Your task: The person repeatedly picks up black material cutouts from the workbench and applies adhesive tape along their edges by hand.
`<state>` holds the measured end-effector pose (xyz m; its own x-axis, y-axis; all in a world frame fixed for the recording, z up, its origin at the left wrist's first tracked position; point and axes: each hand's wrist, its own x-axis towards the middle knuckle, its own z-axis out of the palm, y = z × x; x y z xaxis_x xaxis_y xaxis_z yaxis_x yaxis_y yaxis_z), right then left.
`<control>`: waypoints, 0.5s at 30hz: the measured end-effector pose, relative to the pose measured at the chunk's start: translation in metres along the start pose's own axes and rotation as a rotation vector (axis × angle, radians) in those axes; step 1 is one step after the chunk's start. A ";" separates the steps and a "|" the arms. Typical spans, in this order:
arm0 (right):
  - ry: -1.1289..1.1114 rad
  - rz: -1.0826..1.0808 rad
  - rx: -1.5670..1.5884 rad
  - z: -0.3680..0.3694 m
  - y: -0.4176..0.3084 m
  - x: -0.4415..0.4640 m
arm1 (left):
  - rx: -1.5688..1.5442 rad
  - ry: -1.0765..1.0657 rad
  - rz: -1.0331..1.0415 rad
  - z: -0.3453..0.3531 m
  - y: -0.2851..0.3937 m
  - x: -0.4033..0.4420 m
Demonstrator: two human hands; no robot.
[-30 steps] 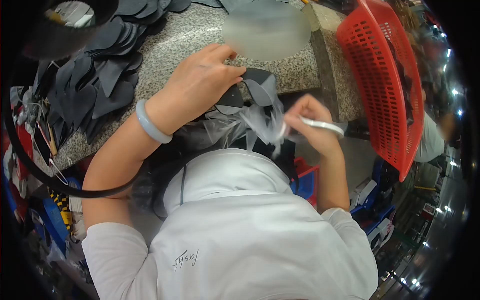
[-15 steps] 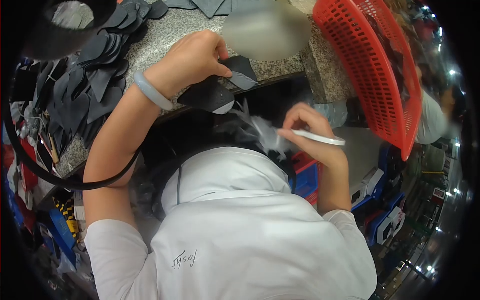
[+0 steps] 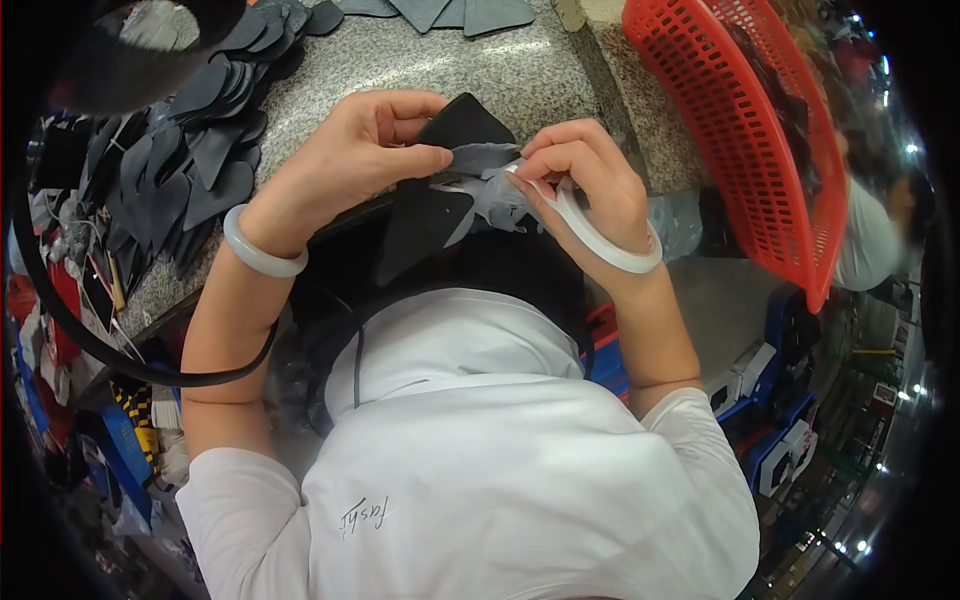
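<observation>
My left hand (image 3: pixel 385 140) grips a flat black cut piece (image 3: pixel 466 122) between thumb and fingers, over the counter's front edge. The piece has a grey lower face along its near edge. My right hand (image 3: pixel 590 175) pinches at that edge, with crumpled whitish translucent film (image 3: pixel 503 200) at and below the fingertips. Whether the film is still joined to the piece, I cannot tell. Another black piece (image 3: pixel 428 225) with a pale edge hangs just below my left hand. Pale bangles circle both wrists.
Heaps of similar dark cut pieces (image 3: pixel 150 185) cover the left of the speckled stone counter (image 3: pixel 330 75). More flat pieces (image 3: pixel 465 14) lie at its far edge. A red perforated basket (image 3: pixel 730 140) stands tilted at right. A black cable (image 3: pixel 100 350) loops past my left arm.
My right hand has moved up and left from above my lap to the black piece. My left hand has shifted slightly down, tilting that piece. A blurred pale round shape has left the view.
</observation>
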<state>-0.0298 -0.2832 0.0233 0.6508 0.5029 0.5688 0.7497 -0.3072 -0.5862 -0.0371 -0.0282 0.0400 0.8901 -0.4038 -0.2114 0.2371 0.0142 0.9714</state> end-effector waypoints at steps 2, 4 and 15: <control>0.001 -0.034 -0.027 0.002 0.000 0.004 | -0.015 -0.035 0.000 0.004 0.004 -0.004; -0.002 -0.068 -0.050 0.002 -0.001 0.007 | 0.023 -0.022 0.043 0.009 0.003 -0.007; -0.131 -0.153 -0.031 0.002 -0.011 0.010 | 0.426 0.142 0.209 0.020 0.001 -0.012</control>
<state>-0.0312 -0.2734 0.0344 0.5090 0.6459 0.5690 0.8435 -0.2424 -0.4794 -0.0559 -0.0418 0.0455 0.9529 -0.3032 0.0092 -0.1063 -0.3055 0.9463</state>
